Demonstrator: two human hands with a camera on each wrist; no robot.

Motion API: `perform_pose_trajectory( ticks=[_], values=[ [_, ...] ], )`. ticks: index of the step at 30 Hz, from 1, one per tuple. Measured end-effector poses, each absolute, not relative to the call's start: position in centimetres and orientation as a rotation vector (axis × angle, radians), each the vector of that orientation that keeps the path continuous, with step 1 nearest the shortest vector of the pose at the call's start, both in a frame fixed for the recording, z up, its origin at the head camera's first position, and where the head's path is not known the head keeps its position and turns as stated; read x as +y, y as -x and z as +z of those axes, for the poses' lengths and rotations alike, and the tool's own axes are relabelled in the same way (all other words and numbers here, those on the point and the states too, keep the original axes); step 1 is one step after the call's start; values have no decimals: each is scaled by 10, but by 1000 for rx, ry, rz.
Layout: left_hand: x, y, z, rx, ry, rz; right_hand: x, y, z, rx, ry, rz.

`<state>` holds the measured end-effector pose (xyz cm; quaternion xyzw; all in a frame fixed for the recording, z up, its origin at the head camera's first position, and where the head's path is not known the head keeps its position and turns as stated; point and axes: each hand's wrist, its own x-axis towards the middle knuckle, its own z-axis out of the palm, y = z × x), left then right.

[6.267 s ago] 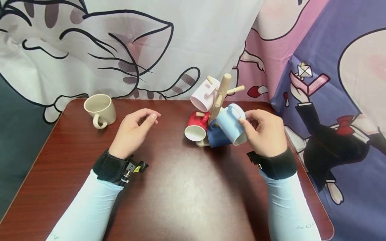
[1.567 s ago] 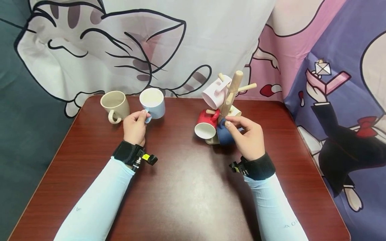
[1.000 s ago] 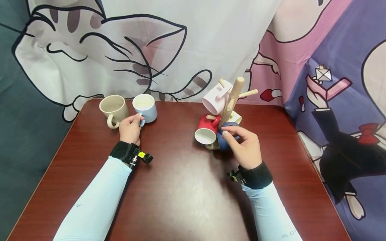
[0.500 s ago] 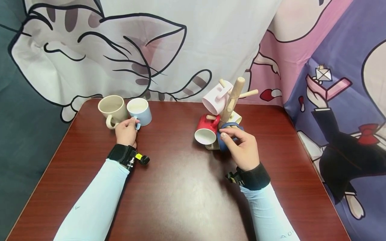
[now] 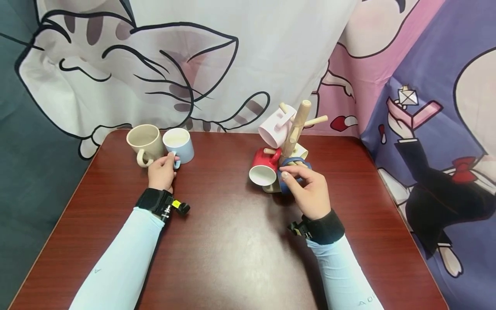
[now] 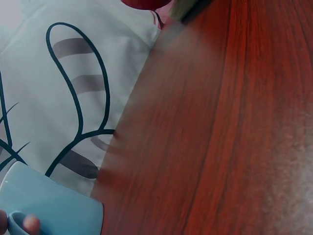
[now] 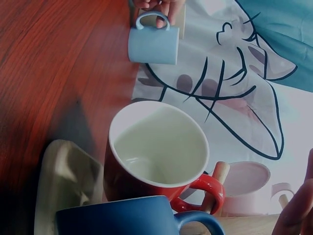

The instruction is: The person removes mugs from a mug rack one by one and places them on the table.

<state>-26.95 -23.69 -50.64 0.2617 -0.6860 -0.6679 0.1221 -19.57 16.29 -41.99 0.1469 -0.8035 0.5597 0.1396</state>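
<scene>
My left hand (image 5: 160,172) pinches the handle of a light blue mug (image 5: 184,147), upright at the table's back left. The left wrist view shows part of this light blue mug (image 6: 54,203) at its corner. Right beside it stands a cream mug (image 5: 149,140). At the wooden mug tree (image 5: 296,133), my right hand (image 5: 311,191) is near a dark blue mug (image 5: 284,185), thumb and forefinger close together. In the right wrist view, fingers (image 7: 296,205) appear apart from the dark blue mug (image 7: 117,218), whose handle loops over a peg; contact below the frame is hidden.
A red mug (image 5: 265,165) and a pink mug (image 5: 276,129) hang on the tree's left side. A pale yellow mug (image 5: 300,150) is partly hidden behind it. Printed curtains (image 5: 302,47) hang close behind the brown table (image 5: 228,241).
My right hand was holding the light blue mug by the tree; now my left has it beside the cream mug, after sliding it left. My right hand has moved down to the dark blue mug.
</scene>
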Motion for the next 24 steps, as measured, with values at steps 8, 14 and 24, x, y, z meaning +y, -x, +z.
perform_pose_trajectory(
  ticks=[8,14,24],
  values=[
    [-233,264,-499,-1953,-682,-1908,164,195,-417,-2345,-384,1625],
    [-225,261,-484,-1883,-576,-1891,162,194,-416,-2350,-392,1612],
    [-206,243,-444,-1864,-441,-1977,154,200,-410,-2298,-380,1597]
  ],
)
